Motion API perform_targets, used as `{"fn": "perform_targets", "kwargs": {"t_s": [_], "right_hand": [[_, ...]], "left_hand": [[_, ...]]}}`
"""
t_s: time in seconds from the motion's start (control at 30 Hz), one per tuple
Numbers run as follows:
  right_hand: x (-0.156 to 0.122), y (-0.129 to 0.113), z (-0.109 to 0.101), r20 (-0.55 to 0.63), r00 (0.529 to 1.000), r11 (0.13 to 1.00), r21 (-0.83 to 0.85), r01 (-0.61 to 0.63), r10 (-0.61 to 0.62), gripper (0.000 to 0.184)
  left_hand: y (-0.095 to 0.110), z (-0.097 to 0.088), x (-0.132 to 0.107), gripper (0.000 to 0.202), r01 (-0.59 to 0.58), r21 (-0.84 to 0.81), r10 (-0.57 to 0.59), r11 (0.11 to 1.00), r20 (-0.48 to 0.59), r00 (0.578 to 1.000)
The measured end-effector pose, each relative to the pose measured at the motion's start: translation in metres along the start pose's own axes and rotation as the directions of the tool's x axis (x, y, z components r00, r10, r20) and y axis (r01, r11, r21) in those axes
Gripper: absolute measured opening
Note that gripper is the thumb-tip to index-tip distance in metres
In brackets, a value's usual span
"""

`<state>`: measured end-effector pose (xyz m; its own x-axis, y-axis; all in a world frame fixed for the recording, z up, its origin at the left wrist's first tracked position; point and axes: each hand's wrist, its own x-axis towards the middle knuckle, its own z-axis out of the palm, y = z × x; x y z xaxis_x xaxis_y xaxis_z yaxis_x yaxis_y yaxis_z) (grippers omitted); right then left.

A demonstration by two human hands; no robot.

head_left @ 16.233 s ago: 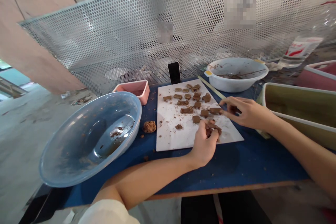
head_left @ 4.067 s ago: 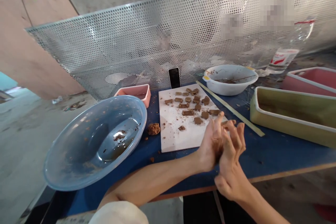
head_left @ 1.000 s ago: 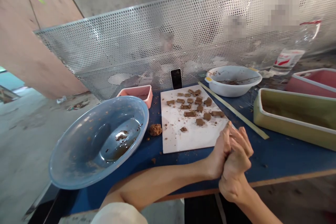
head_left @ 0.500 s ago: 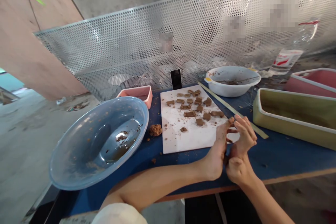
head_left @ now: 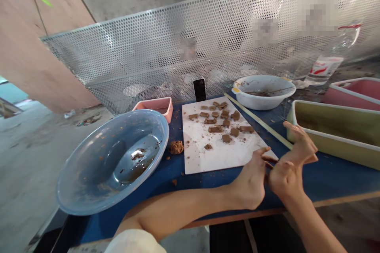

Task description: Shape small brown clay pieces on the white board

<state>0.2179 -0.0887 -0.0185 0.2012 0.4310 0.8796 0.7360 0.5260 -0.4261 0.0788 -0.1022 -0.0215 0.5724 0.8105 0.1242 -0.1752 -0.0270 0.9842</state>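
My left hand (head_left: 252, 180) is over the front right corner of a white board (head_left: 197, 160), fingers stretched toward my right hand (head_left: 292, 162). My right hand is angled up and away, its fingers extended and the thumb side toward me. The two palms face each other and touch or nearly touch at their heels; whatever may lie between them is hidden. Brown smears mark the fingers. On the board lie several small brown clay pieces (head_left: 215, 129), some blocky and some like short bars, with crumbs around them. A rough clay lump (head_left: 176, 147) sits left of the board.
A large blue basin (head_left: 86, 166) with muddy residue leans at the left, a pink tray (head_left: 169, 112) behind it. A phone (head_left: 199, 89) stands against the perforated metal screen (head_left: 148, 47). Rightward are a flat strip (head_left: 261, 122), white bowl (head_left: 264, 102), green planter (head_left: 335, 142) and plastic bottle (head_left: 325, 65).
Both hands have shifted right. My right hand has slid farther forward and right against the left, its fingers now close to the green planter. The clay pieces stay put.
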Motion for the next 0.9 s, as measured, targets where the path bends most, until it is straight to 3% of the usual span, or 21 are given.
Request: {"fn": "perform_targets", "kwargs": {"t_s": [0.1, 0.23, 0.3, 0.37, 0.43, 0.53, 0.73, 0.9], "right_hand": [[-0.003, -0.008, 0.004, 0.027, 0.999, 0.999, 0.001, -0.035, 0.035, 0.086], [-0.006, -0.018, 0.007, 0.091, 0.994, 0.998, 0.014, -0.069, 0.067, 0.085], [-0.004, -0.018, 0.004, 0.132, 0.987, 0.996, -0.006, -0.089, 0.089, 0.076], [0.001, -0.015, -0.002, 0.211, 0.974, 0.996, 0.005, -0.092, 0.089, 0.058], [0.005, -0.009, -0.011, 0.335, 0.941, 0.997, 0.048, -0.058, 0.039, 0.040], [0.007, 0.006, -0.026, 0.476, 0.876, 0.996, 0.083, 0.044, -0.078, 0.031], [-0.009, 0.028, -0.039, 0.575, 0.804, 0.987, 0.051, 0.150, -0.152, 0.041], [-0.015, 0.021, -0.030, 0.517, 0.826, 0.974, 0.089, 0.208, -0.224, 0.035]], "left_hand": [[0.010, -0.006, -0.008, 0.085, -0.113, 0.251, 0.120, 0.961, -0.011, 0.993], [0.020, -0.013, -0.010, 0.077, -0.049, 0.346, 0.069, 0.937, -0.047, 0.996], [0.017, -0.014, -0.005, 0.072, -0.014, 0.294, 0.036, 0.956, -0.069, 0.997], [0.011, -0.015, 0.002, 0.069, 0.020, 0.140, -0.008, 0.990, -0.084, 0.996], [0.005, -0.016, 0.010, 0.070, 0.068, -0.077, -0.074, 0.995, -0.074, 0.994], [-0.001, -0.017, 0.018, 0.076, 0.102, -0.277, -0.120, 0.955, -0.050, 0.991], [-0.007, -0.022, 0.019, 0.080, 0.103, -0.336, -0.139, 0.936, -0.085, 0.987], [-0.014, -0.023, 0.018, 0.073, 0.036, -0.338, -0.073, 0.940, -0.097, 0.993]]}}
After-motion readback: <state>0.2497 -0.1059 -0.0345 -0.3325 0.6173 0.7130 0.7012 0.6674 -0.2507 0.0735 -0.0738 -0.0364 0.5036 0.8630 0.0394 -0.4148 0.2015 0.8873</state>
